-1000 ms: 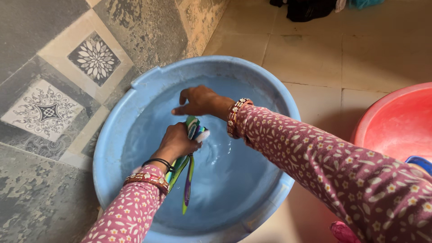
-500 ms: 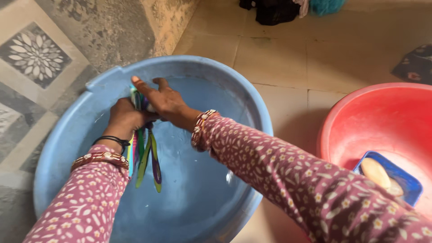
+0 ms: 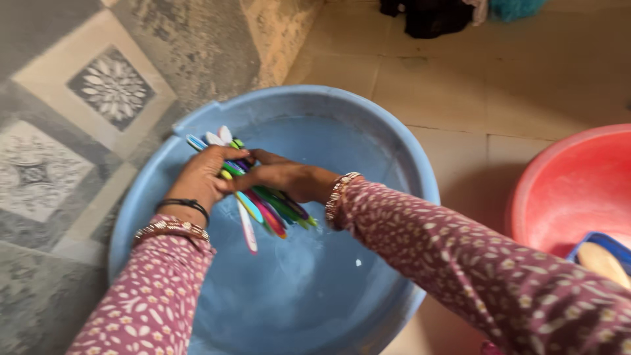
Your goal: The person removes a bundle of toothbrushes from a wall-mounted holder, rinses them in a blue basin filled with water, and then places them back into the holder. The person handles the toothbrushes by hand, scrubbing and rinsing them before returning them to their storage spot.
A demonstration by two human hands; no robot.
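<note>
Bundle of coloured plastic toothbrushes (image 3: 253, 190) sits over the water in the round blue plastic basin (image 3: 394, 151), toward its far-left rim. Long axis runs diagonal: heads up near that rim, handles fanning down-right twd basin centre. Left hand (image 3: 204, 176) closed round the bundle near the heads; right hand (image 3: 279, 176) curled over the handles, touching, just beside the left. Both equally near
</note>
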